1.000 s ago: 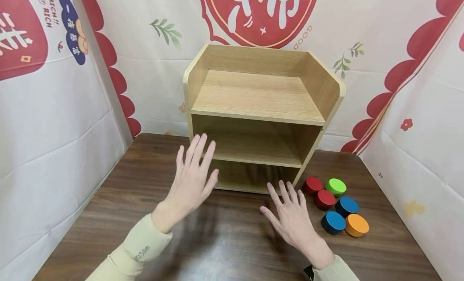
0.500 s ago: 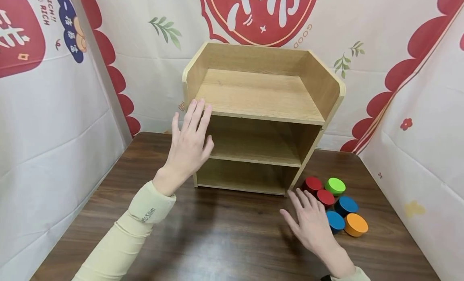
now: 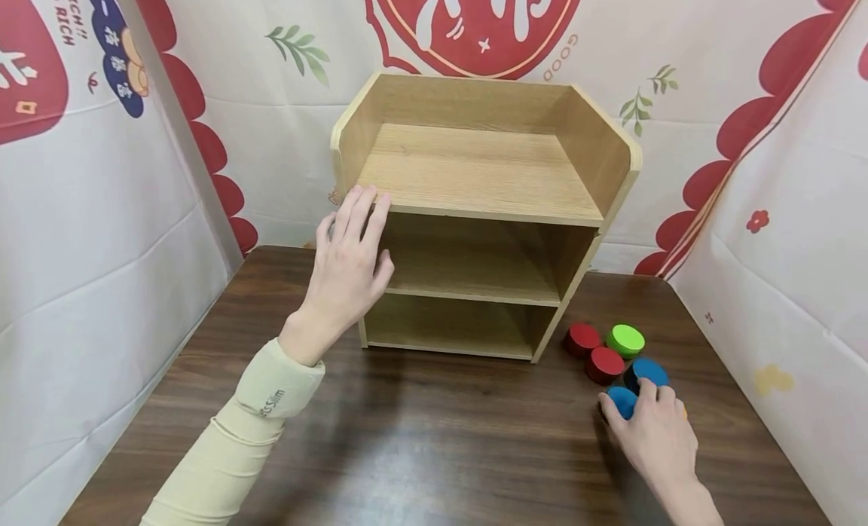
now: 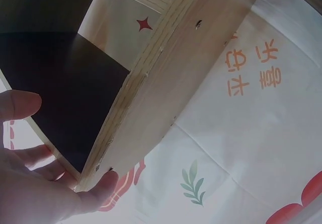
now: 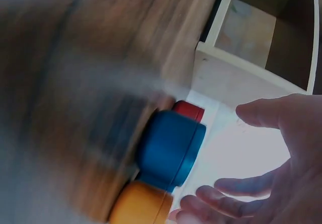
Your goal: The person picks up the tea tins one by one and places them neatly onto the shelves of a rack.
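Note:
A small wooden shelf unit (image 3: 481,212) with two lower compartments stands on the table. My left hand (image 3: 342,277) rests at its upper left corner, fingertips over the front edge of the top board; in the left wrist view one finger (image 4: 103,183) lies along the outer side panel. My right hand (image 3: 658,435), fingers spread and slightly bent, is over the near blue round container (image 3: 620,399). The right wrist view shows a gap between that hand and the blue container. An orange container (image 5: 141,206) sits beside it, mostly hidden by the hand in the head view.
Another blue container (image 3: 649,372), two red ones (image 3: 605,365) and a light green one (image 3: 625,340) stand grouped right of the shelf unit. Printed cloth (image 3: 271,149) hangs behind and on both sides of the dark wooden table (image 3: 434,443).
My left hand has risen from in front of the middle compartment to the top board's edge. The right hand has moved right, from before the shelf unit to over the blue container.

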A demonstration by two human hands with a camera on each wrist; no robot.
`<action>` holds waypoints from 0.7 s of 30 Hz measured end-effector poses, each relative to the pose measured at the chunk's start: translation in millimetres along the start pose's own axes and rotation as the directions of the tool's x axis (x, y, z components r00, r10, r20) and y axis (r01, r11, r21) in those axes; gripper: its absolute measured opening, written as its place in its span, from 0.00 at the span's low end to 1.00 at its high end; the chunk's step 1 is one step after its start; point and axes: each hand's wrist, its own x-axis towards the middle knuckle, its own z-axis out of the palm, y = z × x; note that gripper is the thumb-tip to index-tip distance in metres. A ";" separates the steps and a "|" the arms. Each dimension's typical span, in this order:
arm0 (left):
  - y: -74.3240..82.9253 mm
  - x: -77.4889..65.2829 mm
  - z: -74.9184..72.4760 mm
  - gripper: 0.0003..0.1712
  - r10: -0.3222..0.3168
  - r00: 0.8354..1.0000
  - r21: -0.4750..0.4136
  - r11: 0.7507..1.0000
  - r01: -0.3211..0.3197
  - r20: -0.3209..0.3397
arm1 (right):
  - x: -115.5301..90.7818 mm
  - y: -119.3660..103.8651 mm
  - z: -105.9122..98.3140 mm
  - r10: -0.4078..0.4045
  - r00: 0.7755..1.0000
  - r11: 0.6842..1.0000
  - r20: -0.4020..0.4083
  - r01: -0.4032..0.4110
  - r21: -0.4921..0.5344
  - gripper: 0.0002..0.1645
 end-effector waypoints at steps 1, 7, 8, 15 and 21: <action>0.2 0.0 0.0 0.39 -0.002 1.000 0.000 1.000 0.002 0.001 | 0.0 2.9 -1.9 0.045 0.998 0.999 0.046 -0.045 -0.003 0.45; 0.5 -0.2 1.4 0.40 -0.014 1.000 -0.004 1.000 0.014 0.003 | 3.1 13.4 -7.8 0.222 0.919 0.975 0.325 -0.214 -0.061 0.46; 0.1 -0.3 1.4 0.40 -0.017 1.000 -0.005 1.000 0.017 0.002 | 4.0 13.8 -7.2 0.230 0.905 0.973 0.358 -0.221 -0.068 0.46; -1.3 -1.1 1.9 0.40 -0.024 1.000 -0.011 1.000 0.024 0.004 | 13.9 17.4 1.3 0.222 0.898 0.975 0.379 -0.217 -0.056 0.51; 0.1 -0.9 1.7 0.40 -0.023 1.000 -0.019 1.000 0.024 0.007 | 17.7 21.2 4.1 0.188 0.907 0.982 0.376 -0.182 -0.050 0.56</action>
